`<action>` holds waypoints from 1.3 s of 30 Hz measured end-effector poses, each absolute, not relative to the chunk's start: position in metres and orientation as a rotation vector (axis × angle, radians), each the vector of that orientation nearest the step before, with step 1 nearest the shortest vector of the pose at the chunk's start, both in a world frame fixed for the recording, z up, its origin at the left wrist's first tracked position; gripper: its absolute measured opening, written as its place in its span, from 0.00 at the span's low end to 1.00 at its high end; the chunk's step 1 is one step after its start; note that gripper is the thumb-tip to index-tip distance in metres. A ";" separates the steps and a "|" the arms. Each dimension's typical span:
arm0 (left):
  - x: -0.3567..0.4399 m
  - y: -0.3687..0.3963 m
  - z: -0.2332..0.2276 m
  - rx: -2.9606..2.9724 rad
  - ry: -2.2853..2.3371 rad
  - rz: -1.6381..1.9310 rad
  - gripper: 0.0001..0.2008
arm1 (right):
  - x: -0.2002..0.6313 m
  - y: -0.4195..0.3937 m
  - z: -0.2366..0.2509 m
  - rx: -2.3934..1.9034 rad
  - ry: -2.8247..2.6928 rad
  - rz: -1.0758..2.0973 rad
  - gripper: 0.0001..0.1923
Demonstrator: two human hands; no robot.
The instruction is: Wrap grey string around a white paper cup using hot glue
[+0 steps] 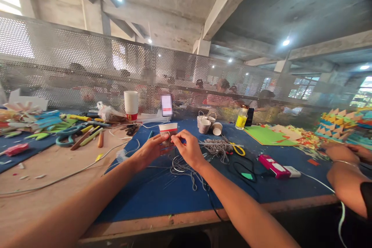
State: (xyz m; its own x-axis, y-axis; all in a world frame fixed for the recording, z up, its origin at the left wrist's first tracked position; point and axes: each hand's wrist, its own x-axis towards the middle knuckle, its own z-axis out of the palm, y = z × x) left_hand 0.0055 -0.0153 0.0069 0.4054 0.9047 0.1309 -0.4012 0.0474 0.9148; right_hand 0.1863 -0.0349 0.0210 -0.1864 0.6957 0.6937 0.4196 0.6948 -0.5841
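Head view. Item: one paper cup (168, 127), white rim and red band, upright above a blue mat (136, 197). Left hand (154, 145): grasped the cup around its side. Right hand (187, 147): fingertips pinched together at the cup's near side; whether they gripped anything could not be told. Beneath and right of the hands: loose grey cord (216, 148), tangled, crowding the work spot; scissors with yellow handles (238, 149) just beside it. Behind: cord-covered cups (205, 125), a lit phone (166, 105), a cup stack (130, 102), a yellow-labelled bottle (241, 119). Right: a magenta device (274, 166), a green sheet (270, 135), a co-worker's forearm (344, 174). Far side: a perforated screen (180, 66), barring the way beyond.
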 end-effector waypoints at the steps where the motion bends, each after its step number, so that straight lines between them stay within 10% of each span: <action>1: 0.005 -0.015 0.007 1.108 0.573 1.084 0.18 | 0.187 -0.033 0.020 -0.884 -1.812 0.265 0.17; 20: 0.000 -0.009 0.006 1.037 0.542 1.141 0.16 | 0.243 0.009 0.008 -2.066 -2.093 0.041 0.29; 39: -0.005 -0.002 0.006 0.913 0.519 1.191 0.13 | 0.231 0.013 0.008 -1.134 -1.099 1.032 0.18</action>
